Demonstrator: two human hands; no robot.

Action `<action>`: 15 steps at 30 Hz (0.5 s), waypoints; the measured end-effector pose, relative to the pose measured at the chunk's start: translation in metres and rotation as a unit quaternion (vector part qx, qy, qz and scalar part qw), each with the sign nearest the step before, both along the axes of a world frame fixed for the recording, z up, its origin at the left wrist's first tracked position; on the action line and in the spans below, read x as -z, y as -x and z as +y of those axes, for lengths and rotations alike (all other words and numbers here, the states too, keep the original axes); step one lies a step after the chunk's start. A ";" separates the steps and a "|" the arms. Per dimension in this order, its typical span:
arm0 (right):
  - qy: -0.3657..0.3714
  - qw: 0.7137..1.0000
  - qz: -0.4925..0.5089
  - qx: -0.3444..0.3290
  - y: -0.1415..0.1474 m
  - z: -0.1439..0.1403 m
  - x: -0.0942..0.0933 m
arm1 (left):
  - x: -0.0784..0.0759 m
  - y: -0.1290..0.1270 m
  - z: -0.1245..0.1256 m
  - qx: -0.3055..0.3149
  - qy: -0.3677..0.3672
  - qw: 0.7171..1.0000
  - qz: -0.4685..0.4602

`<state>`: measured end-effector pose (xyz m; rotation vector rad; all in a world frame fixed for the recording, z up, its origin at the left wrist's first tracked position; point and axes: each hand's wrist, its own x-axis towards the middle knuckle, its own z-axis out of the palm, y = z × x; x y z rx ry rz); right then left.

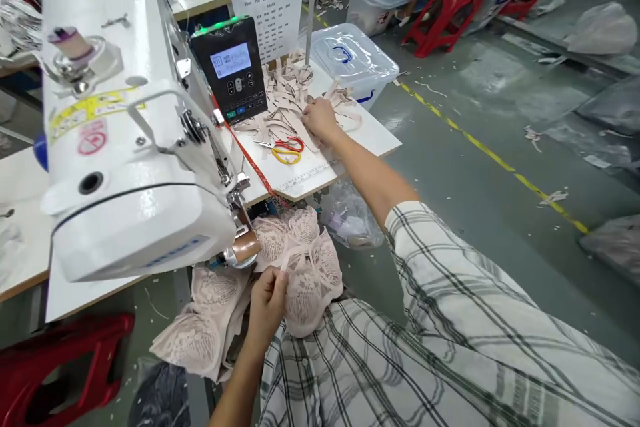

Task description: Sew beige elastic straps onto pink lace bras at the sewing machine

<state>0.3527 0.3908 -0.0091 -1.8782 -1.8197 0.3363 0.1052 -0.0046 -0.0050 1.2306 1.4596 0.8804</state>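
Head view looks down past a white sewing machine (125,140) at both hands working apart from each other. Low in the picture, the left hand (267,303) is closed on the edge of a pink lace bra (305,267), thumb and fingers pinched on a thin strip of it. The bra lies in the lap, just below the front edge of the tabletop (370,137) and close beside the machine's needle end, which looks a handy place to keep it within reach of the needle. More lace pieces (195,330) hang to the left of the wrist, towards a red stool (60,360).

The right arm is stretched forward and nearly straight, its plaid sleeve (450,293) pushed up. The right hand (320,119) rests palm down on a heap of beige straps (285,97), fingers curled into the pile (whether they have actually closed on one strap I cannot tell). The heap sits at the far right of the tabletop, probably so it stays out of the sewing path. Scissors (286,149) with red and yellow handles lie just beside it, and the machine's control panel (235,77) stands to its left.
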 end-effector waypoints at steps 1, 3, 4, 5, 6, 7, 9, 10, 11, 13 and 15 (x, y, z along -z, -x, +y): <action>-0.011 1.000 0.021 -0.005 0.002 0.004 -0.002 | -0.002 0.001 -0.002 -0.007 -0.014 1.000 0.015; -0.051 0.990 0.130 0.019 0.004 0.002 -0.009 | -0.004 0.003 -0.007 -0.027 -0.039 0.998 0.035; -0.070 0.971 0.222 0.043 0.003 -0.005 -0.014 | -0.004 0.004 -0.009 -0.035 -0.052 0.997 0.040; -0.072 0.939 0.331 0.065 0.002 -0.017 -0.019 | -0.004 0.006 -0.011 -0.043 -0.066 0.996 0.044; -0.046 0.891 0.445 0.075 0.001 -0.034 -0.025 | -0.004 0.007 -0.012 -0.046 -0.081 0.994 0.051; 0.003 0.829 0.554 0.077 0.001 -0.056 -0.030 | -0.005 0.009 -0.012 -0.045 -0.095 0.993 0.060; 0.192 0.675 0.712 0.028 0.007 -0.116 -0.035 | -0.008 0.012 -0.009 -0.034 -0.114 0.989 0.088; 0.281 0.588 0.759 0.002 0.014 -0.150 -0.035 | -0.011 0.013 -0.007 -0.030 -0.117 0.987 0.104; 0.359 0.506 0.783 -0.036 0.024 -0.185 -0.033 | -0.014 0.013 -0.005 -0.022 -0.119 0.986 0.117; 0.417 0.473 0.774 -0.054 0.049 -0.250 -0.031 | -0.020 0.010 -0.001 0.015 -0.132 0.982 0.133; 0.432 0.429 0.789 -0.082 0.072 -0.297 -0.032 | -0.025 0.004 0.001 0.087 -0.146 0.975 0.144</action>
